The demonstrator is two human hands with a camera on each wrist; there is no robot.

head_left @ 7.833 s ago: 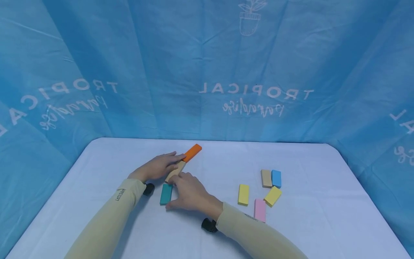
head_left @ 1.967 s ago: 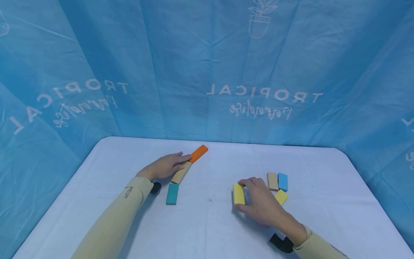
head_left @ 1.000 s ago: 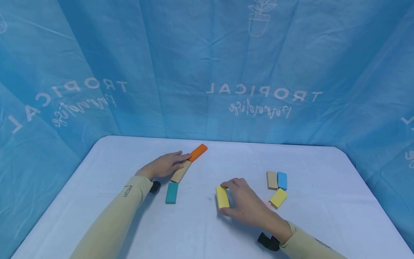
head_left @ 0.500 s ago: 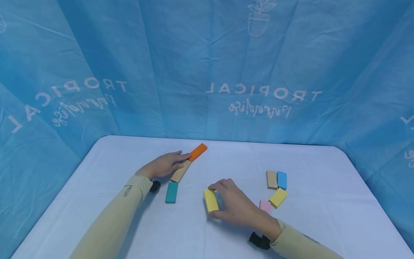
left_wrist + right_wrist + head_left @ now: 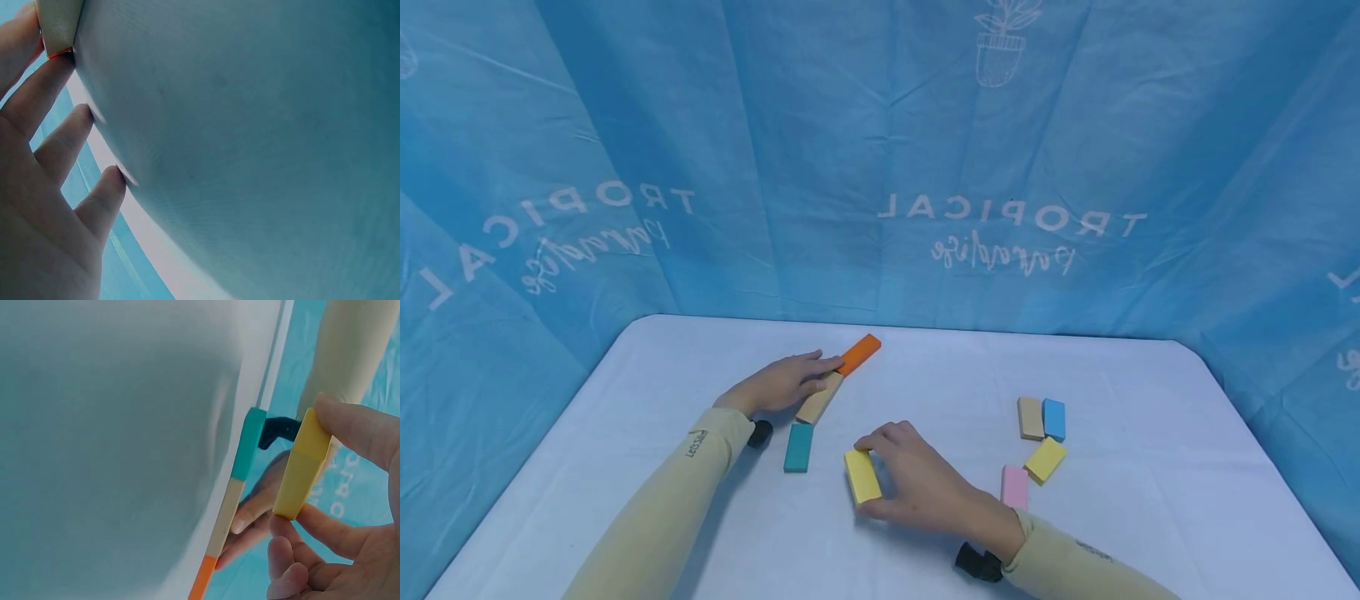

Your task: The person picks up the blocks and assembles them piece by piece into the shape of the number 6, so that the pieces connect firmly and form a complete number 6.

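My right hand (image 5: 917, 487) pinches a yellow block (image 5: 862, 477) by its two ends, thumb on the near end. In the right wrist view that yellow block (image 5: 303, 465) is held off the table. On the left, an orange block (image 5: 859, 355), a plain wooden block (image 5: 820, 398) and a teal block (image 5: 798, 448) lie end to end in a bent line. My left hand (image 5: 778, 385) rests beside the wooden block with its fingers extended, touching near the joint with the orange one. The left wrist view shows the wooden block (image 5: 59, 25) at thumb and forefinger.
Right of my right hand lie a wooden block (image 5: 1031, 418), a blue block (image 5: 1054, 419), a second yellow block (image 5: 1045, 460) and a pink block (image 5: 1014, 487), partly behind my forearm. The white table (image 5: 1120, 375) backs onto a blue printed curtain (image 5: 820, 167).
My right hand has left the teal block, taken hold of a yellow block and carried it leftward toward the line of blocks. The left hand stays by the wooden block.
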